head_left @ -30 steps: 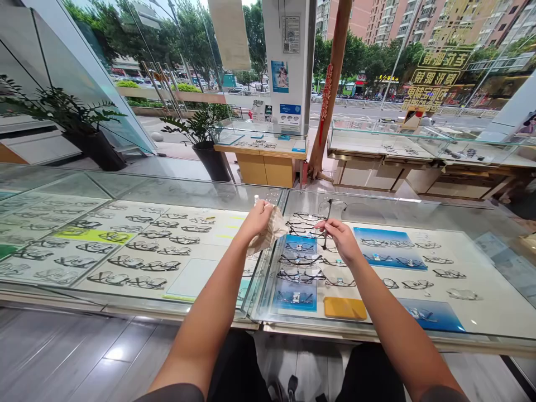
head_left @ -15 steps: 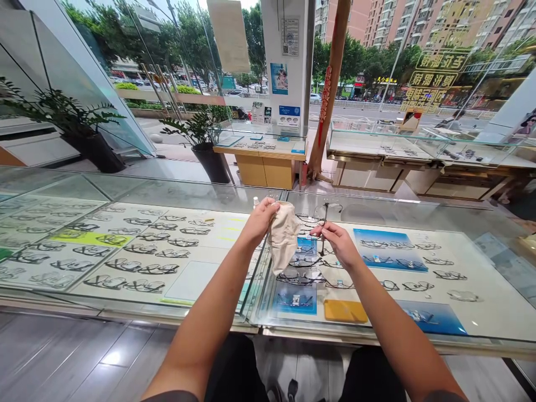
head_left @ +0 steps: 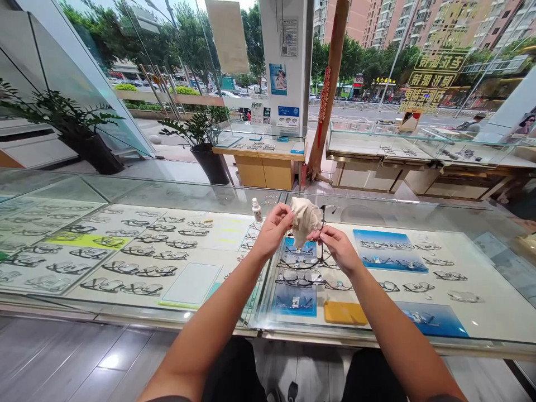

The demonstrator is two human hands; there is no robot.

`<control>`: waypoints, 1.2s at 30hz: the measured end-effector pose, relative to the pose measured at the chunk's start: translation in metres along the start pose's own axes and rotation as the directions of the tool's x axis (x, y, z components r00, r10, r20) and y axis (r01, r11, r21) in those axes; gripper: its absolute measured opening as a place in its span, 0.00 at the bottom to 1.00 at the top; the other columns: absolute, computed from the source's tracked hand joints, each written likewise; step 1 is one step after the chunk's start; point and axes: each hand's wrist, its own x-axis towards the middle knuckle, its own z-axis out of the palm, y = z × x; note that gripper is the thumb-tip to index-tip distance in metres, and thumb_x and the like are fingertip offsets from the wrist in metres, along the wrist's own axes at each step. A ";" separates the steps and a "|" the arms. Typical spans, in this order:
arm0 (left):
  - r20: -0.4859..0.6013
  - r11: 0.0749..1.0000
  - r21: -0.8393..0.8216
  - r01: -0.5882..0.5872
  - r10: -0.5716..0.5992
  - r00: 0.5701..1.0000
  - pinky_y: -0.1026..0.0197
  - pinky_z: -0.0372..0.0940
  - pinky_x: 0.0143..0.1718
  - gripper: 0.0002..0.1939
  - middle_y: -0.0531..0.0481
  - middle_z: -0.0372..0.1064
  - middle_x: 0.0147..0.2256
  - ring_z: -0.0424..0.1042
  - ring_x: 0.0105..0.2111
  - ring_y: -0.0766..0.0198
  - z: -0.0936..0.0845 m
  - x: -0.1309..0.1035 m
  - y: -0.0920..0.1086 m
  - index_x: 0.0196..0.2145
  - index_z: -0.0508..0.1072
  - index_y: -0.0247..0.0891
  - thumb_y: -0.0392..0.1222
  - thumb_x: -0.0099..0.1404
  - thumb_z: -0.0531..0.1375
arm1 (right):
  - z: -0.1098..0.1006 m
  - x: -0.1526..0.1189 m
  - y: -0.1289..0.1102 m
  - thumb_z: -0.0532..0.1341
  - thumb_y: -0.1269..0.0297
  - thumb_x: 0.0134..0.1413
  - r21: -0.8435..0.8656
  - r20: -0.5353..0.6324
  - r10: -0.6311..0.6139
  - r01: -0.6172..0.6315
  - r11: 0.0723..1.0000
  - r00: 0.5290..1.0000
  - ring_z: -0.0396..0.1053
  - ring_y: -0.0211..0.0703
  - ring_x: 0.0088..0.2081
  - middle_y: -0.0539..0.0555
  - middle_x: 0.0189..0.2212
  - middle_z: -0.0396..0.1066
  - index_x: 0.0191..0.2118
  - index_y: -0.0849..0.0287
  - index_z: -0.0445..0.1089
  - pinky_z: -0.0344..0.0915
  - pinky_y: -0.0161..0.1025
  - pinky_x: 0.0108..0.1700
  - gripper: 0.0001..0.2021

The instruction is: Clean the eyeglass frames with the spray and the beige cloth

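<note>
Glasses (head_left: 322, 218): raised above the bench (head_left: 481, 321), between the 2 hands, with 1 slim arm near vertical. I judge the step in hand to be wiping a lens.
Cloth (head_left: 304, 219): pale, bunched, up against the lens. From my remote view I cannot tell whether it covers 1 face or both. A flat, clean fold would spread the pressure better than a bunch.
Left hand (head_left: 276, 226): fingers pinched on the cloth. I would press through the fabric only, lightly, in small circles from centre to rim, with no bare skin on the lens.
Right hand (head_left: 340, 248): fingertips gripping the glasses; the exact part gripped is too small for me to resolve. I would brace the rim beside the lens being worked, so that wiping force does not twist the bridge or hinge.
Bottle (head_left: 256, 210): upright on the bench, just beyond the left hand and to its left. I would route that hand clear of it.
Bench: glass-topped. I would work low above it, so that a slip means only a short drop.
</note>
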 end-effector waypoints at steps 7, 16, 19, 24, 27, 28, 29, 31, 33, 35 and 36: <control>0.153 0.984 0.087 -0.154 0.140 0.978 0.63 0.62 0.38 0.18 0.53 0.62 0.34 0.65 0.34 0.66 0.014 -0.004 -0.006 0.36 0.70 0.39 0.55 0.69 0.69 | 0.000 0.001 0.002 0.68 0.46 0.63 0.024 0.010 -0.006 0.006 1.000 1.000 0.74 0.52 0.49 0.55 0.41 0.81 0.38 0.51 0.81 0.68 0.49 0.57 0.14; 0.175 0.955 0.221 -0.198 0.161 0.971 0.60 0.64 0.44 0.18 0.49 0.65 0.39 0.67 0.40 0.62 0.012 -0.008 -0.010 0.40 0.76 0.38 0.56 0.76 0.61 | 0.001 0.002 0.005 0.71 0.45 0.60 0.022 0.005 0.029 -0.029 0.999 1.000 0.74 0.49 0.44 0.53 0.36 0.79 0.36 0.54 0.78 0.68 0.46 0.54 0.17; 0.077 0.974 0.153 -0.169 0.159 0.984 0.61 0.64 0.43 0.15 0.50 0.67 0.40 0.68 0.39 0.64 0.015 -0.009 -0.015 0.43 0.71 0.39 0.54 0.73 0.65 | 0.004 0.002 0.004 0.70 0.43 0.60 0.012 0.036 0.031 -0.032 0.999 0.999 0.73 0.49 0.44 0.53 0.36 0.79 0.36 0.55 0.79 0.67 0.46 0.54 0.18; -0.033 0.995 -0.007 -0.102 0.102 0.994 0.65 0.66 0.41 0.27 0.53 0.69 0.40 0.71 0.40 0.66 0.021 -0.010 -0.020 0.44 0.63 0.42 0.49 0.62 0.76 | 0.006 0.000 0.000 0.70 0.42 0.59 0.002 0.072 0.055 -0.055 0.998 0.996 0.73 0.48 0.44 0.52 0.35 0.79 0.34 0.54 0.75 0.67 0.45 0.53 0.19; -0.008 0.996 -0.088 0.029 -0.030 1.000 0.64 0.69 0.39 0.32 0.53 0.74 0.39 0.74 0.35 0.66 0.023 -0.010 -0.020 0.47 0.60 0.43 0.50 0.59 0.78 | 0.006 -0.001 -0.003 0.70 0.41 0.59 -0.026 0.091 0.042 -0.040 0.999 0.995 0.72 0.47 0.42 0.52 0.35 0.78 0.34 0.55 0.75 0.67 0.44 0.51 0.20; 0.020 0.990 -0.111 0.092 -0.090 0.996 0.63 0.69 0.37 0.33 0.54 0.75 0.37 0.74 0.33 0.66 0.024 -0.010 -0.019 0.48 0.60 0.43 0.51 0.58 0.78 | 0.006 -0.001 -0.004 0.70 0.41 0.59 -0.036 0.099 0.033 -0.029 0.999 0.995 0.72 0.46 0.42 0.52 0.35 0.78 0.34 0.55 0.75 0.67 0.44 0.50 0.21; 0.051 0.980 -0.125 0.152 -0.146 0.988 0.63 0.69 0.35 0.34 0.55 0.75 0.36 0.74 0.30 0.66 0.024 -0.011 -0.018 0.49 0.60 0.43 0.53 0.58 0.78 | 0.006 -0.001 -0.004 0.70 0.41 0.60 -0.045 0.108 0.024 -0.020 0.999 0.994 0.71 0.46 0.41 0.52 0.36 0.77 0.34 0.56 0.75 0.67 0.43 0.49 0.21; 0.103 0.965 -0.127 0.231 -0.219 0.970 0.64 0.67 0.31 0.35 0.56 0.75 0.31 0.72 0.25 0.68 0.026 -0.012 -0.017 0.49 0.64 0.40 0.55 0.56 0.78 | 0.006 -0.001 -0.005 0.69 0.41 0.60 -0.053 0.125 0.020 -0.013 0.999 0.992 0.71 0.46 0.41 0.53 0.36 0.77 0.35 0.56 0.76 0.67 0.43 0.49 0.21; 0.135 0.958 -0.127 0.258 -0.241 0.961 0.66 0.65 0.29 0.32 0.57 0.73 0.29 0.70 0.23 0.70 0.027 -0.013 -0.016 0.47 0.68 0.37 0.55 0.56 0.78 | 0.006 -0.001 -0.004 0.69 0.41 0.60 -0.055 0.136 0.032 -0.024 0.998 0.990 0.72 0.46 0.41 0.53 0.36 0.77 0.36 0.56 0.76 0.68 0.44 0.50 0.21; 0.160 0.945 -0.165 0.284 -0.258 0.953 0.67 0.64 0.28 0.30 0.56 0.72 0.28 0.69 0.23 0.71 0.028 -0.013 -0.016 0.44 0.71 0.36 0.54 0.55 0.79 | 0.006 -0.001 -0.004 0.70 0.40 0.60 -0.054 0.133 0.046 -0.039 0.998 0.990 0.72 0.46 0.42 0.53 0.37 0.77 0.37 0.56 0.77 0.68 0.45 0.52 0.21; 0.173 0.932 -0.196 0.305 -0.273 0.946 0.67 0.64 0.28 0.30 0.56 0.72 0.28 0.68 0.23 0.71 0.029 -0.013 -0.017 0.43 0.72 0.35 0.53 0.54 0.80 | 0.006 -0.001 -0.003 0.70 0.40 0.59 -0.052 0.129 0.050 -0.044 0.998 0.990 0.73 0.47 0.42 0.54 0.37 0.78 0.38 0.56 0.78 0.69 0.45 0.52 0.22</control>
